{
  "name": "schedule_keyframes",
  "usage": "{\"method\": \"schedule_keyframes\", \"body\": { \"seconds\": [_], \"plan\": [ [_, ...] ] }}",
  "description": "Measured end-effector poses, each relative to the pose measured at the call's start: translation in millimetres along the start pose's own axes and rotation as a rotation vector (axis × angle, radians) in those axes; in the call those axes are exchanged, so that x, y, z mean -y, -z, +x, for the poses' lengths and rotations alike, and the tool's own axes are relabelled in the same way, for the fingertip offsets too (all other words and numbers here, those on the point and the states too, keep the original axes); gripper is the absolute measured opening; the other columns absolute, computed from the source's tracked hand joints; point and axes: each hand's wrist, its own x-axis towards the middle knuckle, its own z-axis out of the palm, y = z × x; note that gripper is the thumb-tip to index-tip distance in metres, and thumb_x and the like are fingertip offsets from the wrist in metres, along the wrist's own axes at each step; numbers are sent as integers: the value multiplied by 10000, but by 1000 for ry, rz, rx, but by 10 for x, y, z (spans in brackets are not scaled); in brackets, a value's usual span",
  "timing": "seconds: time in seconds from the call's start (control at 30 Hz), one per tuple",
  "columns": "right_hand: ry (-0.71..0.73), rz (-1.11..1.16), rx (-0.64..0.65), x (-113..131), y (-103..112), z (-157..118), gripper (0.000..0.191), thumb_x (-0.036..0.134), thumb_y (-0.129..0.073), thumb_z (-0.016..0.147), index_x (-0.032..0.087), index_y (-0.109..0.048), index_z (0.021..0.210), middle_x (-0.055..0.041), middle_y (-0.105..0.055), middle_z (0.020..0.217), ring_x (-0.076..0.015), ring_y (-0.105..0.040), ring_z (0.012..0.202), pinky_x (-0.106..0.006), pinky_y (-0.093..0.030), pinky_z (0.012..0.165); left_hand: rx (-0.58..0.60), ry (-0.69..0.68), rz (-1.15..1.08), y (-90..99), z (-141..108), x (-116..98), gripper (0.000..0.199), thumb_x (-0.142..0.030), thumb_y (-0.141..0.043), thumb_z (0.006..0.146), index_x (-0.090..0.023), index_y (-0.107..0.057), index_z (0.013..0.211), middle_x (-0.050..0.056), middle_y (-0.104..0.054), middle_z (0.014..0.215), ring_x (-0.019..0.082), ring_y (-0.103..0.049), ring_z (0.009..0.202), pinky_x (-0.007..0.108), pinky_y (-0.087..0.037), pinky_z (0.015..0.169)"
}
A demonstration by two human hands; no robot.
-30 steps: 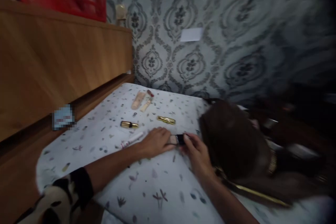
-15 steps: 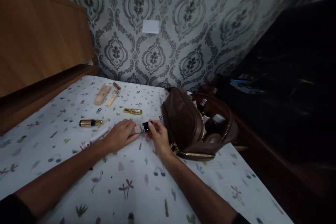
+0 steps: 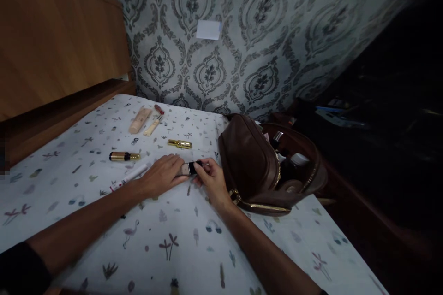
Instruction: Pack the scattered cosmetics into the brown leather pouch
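Observation:
A small foundation bottle [image 3: 185,169] with a beige body lies sideways between my hands, just over the patterned sheet. Its body is in the closed fingers of my left hand [image 3: 164,170]. My right hand [image 3: 211,177] pinches the black cap [image 3: 194,168], which sits against the bottle's neck end. Left of the hands are a white pen-like tube [image 3: 129,177] and a gold-and-black cosmetic tube [image 3: 124,156]. A gold tube [image 3: 180,144] lies just beyond my fingers.
An open brown cosmetic bag [image 3: 249,161] holding several bottles stands close by my right hand. Farther back lie a beige squeeze tube [image 3: 140,120], a cream-coloured tube [image 3: 152,126] and a small red item [image 3: 159,109]. A wooden cabinet [image 3: 62,41] borders the left side.
The silvery gap between cap and bottle has closed; the black cap now meets the bottle body. The whole view has shifted slightly, while the other items keep their places.

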Motion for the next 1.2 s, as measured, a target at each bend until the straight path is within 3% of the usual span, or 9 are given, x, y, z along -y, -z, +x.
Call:
{"method": "schedule_keyframes", "body": {
  "seconds": [0.47, 0.63, 0.73, 0.83, 0.93, 1.1, 1.2],
  "plan": [
    [-25, 66, -14, 45, -26, -15, 504, 560, -827, 619, 207, -588, 887, 42, -611, 607, -118, -520, 474, -240, -393, 454, -28, -9, 22, 7, 18, -9, 343, -512, -411, 1000, -189, -525, 987, 75, -616, 965, 245, -561, 912, 370, -460, 797],
    [-21, 39, 60, 57, -51, -37, 428, 484, -874, 592, 192, -590, 724, 45, -571, 562, -106, -477, 499, -238, -380, 481, -5, -28, 8, 79, 12, -12, 406, -560, -381, 996, -192, -537, 1072, 80, -628, 1019, 245, -574, 954, 373, -460, 824],
    [-48, 51, 48, 72, -59, -35, 428, 478, -878, 588, 187, -590, 717, 50, -558, 537, -99, -458, 479, -233, -359, 468, 60, -67, 109, 164, -10, 31, 596, -661, -351, 956, -166, -515, 1243, 129, -624, 1190, 288, -553, 1130, 442, -409, 975],
    [-67, 78, 24, 93, -63, -27, 442, 481, -886, 566, 178, -611, 732, 44, -570, 552, -95, -454, 472, -232, -350, 458, 108, -16, 186, 257, -55, 150, 795, -743, -251, 922, -161, -396, 1444, 194, -463, 1482, 342, -351, 1411, 548, -230, 1141],
    [-73, 86, 7, 108, -63, -23, 442, 488, -884, 565, 175, -625, 738, 35, -571, 534, -104, -460, 474, -234, -346, 454, 171, 69, 201, 371, -170, 335, 839, -758, -210, 918, -188, -320, 1523, 178, -278, 1614, 341, -170, 1510, 580, -127, 1185],
    [-75, 86, 14, 105, -56, -23, 441, 504, -873, 573, 185, -626, 752, 32, -572, 536, -111, -461, 476, -239, -358, 455, 238, 189, 232, 549, -595, 627, 860, -769, -299, 904, -217, -256, 1563, 164, -195, 1641, 369, -117, 1520, 625, -106, 1182],
    [-79, 82, 6, 99, -56, -21, 426, 488, -871, 576, 185, -634, 759, 28, -581, 551, -110, -469, 479, -238, -361, 454, 257, 234, 203, 538, -834, 668, 830, -736, -320, 924, -254, -172, 1584, 147, -148, 1652, 379, -79, 1523, 649, -121, 1166]
  ]
}}
